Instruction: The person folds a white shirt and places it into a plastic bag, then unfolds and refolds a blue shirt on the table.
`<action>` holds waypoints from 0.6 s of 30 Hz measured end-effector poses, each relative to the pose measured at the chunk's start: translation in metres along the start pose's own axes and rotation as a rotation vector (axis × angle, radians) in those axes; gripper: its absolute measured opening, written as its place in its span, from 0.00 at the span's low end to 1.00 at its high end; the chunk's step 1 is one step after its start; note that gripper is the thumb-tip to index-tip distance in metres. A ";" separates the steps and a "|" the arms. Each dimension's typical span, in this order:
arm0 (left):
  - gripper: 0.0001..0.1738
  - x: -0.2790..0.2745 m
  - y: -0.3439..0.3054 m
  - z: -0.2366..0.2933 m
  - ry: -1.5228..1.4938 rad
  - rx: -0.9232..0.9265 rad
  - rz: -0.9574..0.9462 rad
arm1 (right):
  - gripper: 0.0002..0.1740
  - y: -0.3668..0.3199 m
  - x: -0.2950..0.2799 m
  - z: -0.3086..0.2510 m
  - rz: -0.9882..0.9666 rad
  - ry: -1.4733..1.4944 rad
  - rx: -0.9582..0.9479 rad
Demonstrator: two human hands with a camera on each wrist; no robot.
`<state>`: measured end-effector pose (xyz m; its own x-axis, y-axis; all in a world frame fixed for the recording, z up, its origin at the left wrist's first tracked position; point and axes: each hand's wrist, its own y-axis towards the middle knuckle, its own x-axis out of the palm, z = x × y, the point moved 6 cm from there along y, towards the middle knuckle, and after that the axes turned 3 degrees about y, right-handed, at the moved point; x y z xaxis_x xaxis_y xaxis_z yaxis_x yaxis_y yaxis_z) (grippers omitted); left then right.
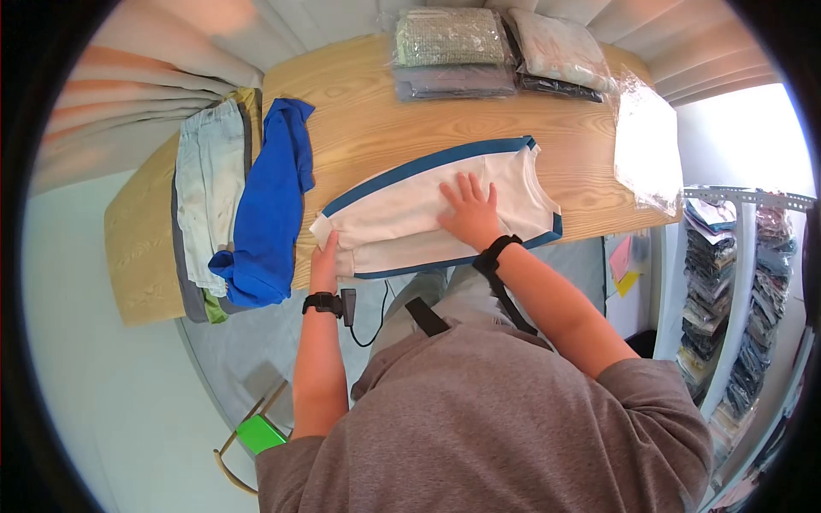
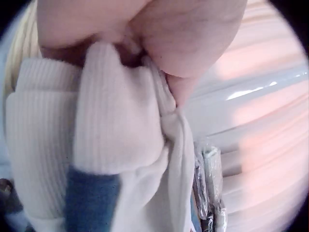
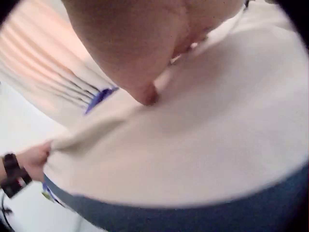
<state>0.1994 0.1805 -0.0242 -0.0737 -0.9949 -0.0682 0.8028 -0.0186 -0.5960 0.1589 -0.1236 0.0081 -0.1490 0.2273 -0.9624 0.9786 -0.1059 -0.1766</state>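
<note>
A cream sweatshirt [image 1: 410,209] with dark blue stripes along its edges lies folded lengthwise on the wooden table [image 1: 359,120], neckline toward the right. My left hand [image 1: 324,265] pinches its ribbed end at the left. Close up in the left wrist view, that ribbed cuff [image 2: 118,116] hangs from between the thumb and fingers of the left hand [image 2: 145,29]. My right hand [image 1: 472,215] lies flat with fingers spread on the upper part of the sweatshirt. In the right wrist view the fabric [image 3: 193,135] stretches smooth beneath the right hand [image 3: 140,43].
Blue clothing [image 1: 272,205] and pale trousers [image 1: 209,188] lie stacked at the table's left. Plastic-wrapped garments [image 1: 453,51] sit at the back, with another wrapped pile [image 1: 560,56] beside them. A clear plastic bag [image 1: 647,141] hangs over the right edge. Shelves of packed clothes [image 1: 708,282] stand at right.
</note>
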 end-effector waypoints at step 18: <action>0.27 0.136 -0.055 0.094 0.516 0.479 -0.073 | 0.22 -0.016 0.020 0.000 0.074 1.015 -0.090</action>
<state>0.2005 0.0364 0.0746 -0.3135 -0.8180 -0.4823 0.9483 -0.2433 -0.2038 0.1406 -0.1177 -0.0080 0.0620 0.9405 -0.3340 0.9938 -0.0893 -0.0670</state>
